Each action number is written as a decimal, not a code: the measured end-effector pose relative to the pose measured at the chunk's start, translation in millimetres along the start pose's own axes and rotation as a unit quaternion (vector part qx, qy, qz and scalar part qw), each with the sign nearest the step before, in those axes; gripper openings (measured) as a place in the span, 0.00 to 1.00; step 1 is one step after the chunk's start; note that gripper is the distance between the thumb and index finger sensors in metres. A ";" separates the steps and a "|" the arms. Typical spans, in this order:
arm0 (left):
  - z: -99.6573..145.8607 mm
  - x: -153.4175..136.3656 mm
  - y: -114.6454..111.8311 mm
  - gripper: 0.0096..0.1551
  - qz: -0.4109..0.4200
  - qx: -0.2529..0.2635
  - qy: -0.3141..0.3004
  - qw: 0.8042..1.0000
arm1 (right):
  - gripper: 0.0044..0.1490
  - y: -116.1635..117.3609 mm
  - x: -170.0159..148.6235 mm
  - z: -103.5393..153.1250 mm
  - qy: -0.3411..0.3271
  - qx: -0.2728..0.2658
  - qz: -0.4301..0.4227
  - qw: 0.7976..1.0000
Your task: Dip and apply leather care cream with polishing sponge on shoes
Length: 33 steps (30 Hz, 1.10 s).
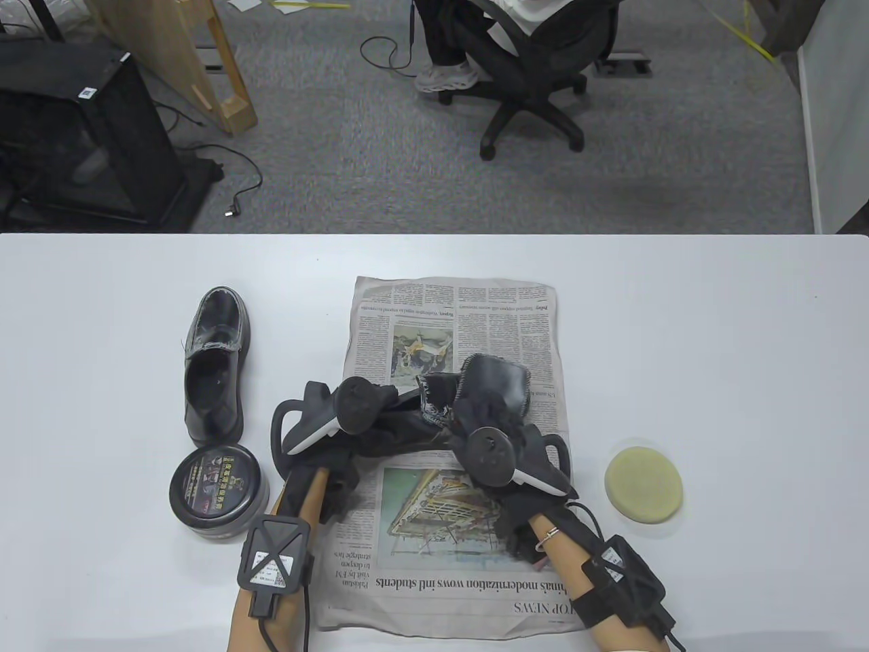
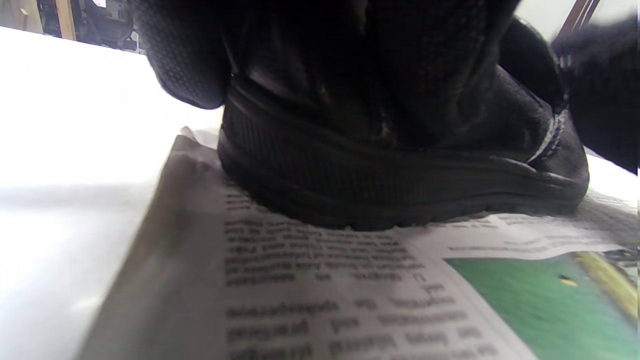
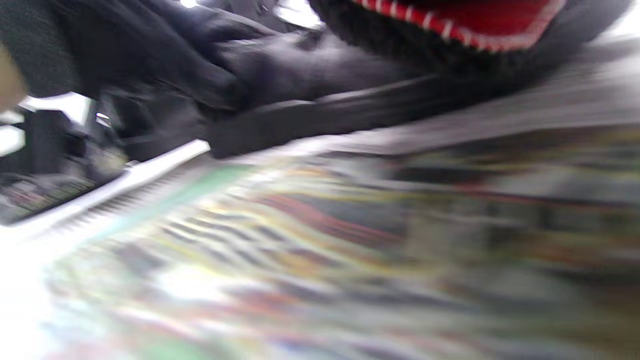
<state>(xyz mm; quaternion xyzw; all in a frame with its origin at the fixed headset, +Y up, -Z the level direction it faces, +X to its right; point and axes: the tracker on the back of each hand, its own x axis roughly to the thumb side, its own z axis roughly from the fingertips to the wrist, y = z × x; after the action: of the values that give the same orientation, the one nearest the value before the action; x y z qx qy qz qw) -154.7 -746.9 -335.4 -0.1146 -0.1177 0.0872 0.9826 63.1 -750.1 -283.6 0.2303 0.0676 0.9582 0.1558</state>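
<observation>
Newspaper (image 1: 468,543) lay closest to us, spread on the white table (image 1: 713,326), and on it stood the shoe (image 2: 400,170) we were handling, sole down on the print, as the left wrist view showed plainly. Our left hand (image 1: 326,441) gripped it at one end, the gloved fingers (image 2: 190,60) wrapped over the upper. Our right hand (image 1: 502,441) held the other end; that wrist view was badly blurred, but dark fingers (image 3: 165,60) were curled onto the black leather just above the sole, so neither hand was free or open.

The second shoe (image 1: 216,367) stood upright on bare table to the left, well apart from the paper. Just in front of its heel sat the tin of cream (image 1: 217,490), its printed lid on, so we could not tell how much it held. The yellow sponge (image 1: 643,483) lay on the table to the right of the paper, dry-looking and untouched.

We judged that no cream had yet been applied. The main risk was in letting go: with both hands occupied, one had to leave the shoe to reach the sponge or open the tin, and a shoe released carelessly could tip or drag the loose paper askew. The tin sat near our left forearm and could be knocked in reaching. Cream might also land on bare table, since the tin, the sponge and the other shoe all sat off the paper.
</observation>
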 end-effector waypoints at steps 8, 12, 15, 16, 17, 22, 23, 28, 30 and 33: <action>0.6 -0.7 -0.9 0.43 0.002 0.001 -0.002 1.000 | 0.40 -11.9 9.0 -60.6 0.058 -0.011 0.011 0.998; 1.2 -3.1 -2.0 0.45 0.015 0.004 0.001 1.000 | 0.40 -18.3 -19.7 -65.5 0.115 -0.003 -0.011 0.993; 1.5 -3.1 -1.8 0.45 0.015 0.004 0.005 1.000 | 0.40 -19.5 -43.9 -51.9 0.151 0.022 0.054 0.987; 1.7 -2.9 -1.9 0.45 0.015 0.004 0.006 1.000 | 0.40 -18.9 -49.8 -44.0 0.155 0.023 0.074 0.985; 1.7 -2.9 -2.1 0.45 0.016 0.005 0.007 1.000 | 0.40 -17.9 -53.0 -36.3 0.154 0.026 0.087 0.984; 1.1 -1.4 -1.9 0.45 0.011 0.004 0.006 1.000 | 0.41 -6.1 -46.0 -4.9 0.111 0.027 0.123 0.986; 0.8 -0.5 -1.6 0.44 0.005 0.003 0.005 1.000 | 0.41 -2.5 -39.0 0.3 0.093 0.021 0.137 0.986; 0.1 0.5 -1.6 0.43 0.003 -0.001 -0.002 1.000 | 0.41 -1.0 -2.4 0.4 0.013 0.009 0.073 0.997; 0.0 1.1 -1.7 0.42 -0.002 -0.001 -0.004 1.000 | 0.41 -4.5 10.3 -9.6 -0.006 -0.003 0.036 0.999; -0.2 1.3 -1.5 0.42 -0.003 -0.005 -0.007 1.000 | 0.41 -11.6 18.0 -32.9 -0.002 -0.006 0.030 1.000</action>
<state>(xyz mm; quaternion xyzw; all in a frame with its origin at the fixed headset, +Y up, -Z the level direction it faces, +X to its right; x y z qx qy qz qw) -153.2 -748.1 -334.9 -0.1181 -0.1250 0.0842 0.9815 35.7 -735.1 -307.4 0.2331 0.0543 0.9624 0.1288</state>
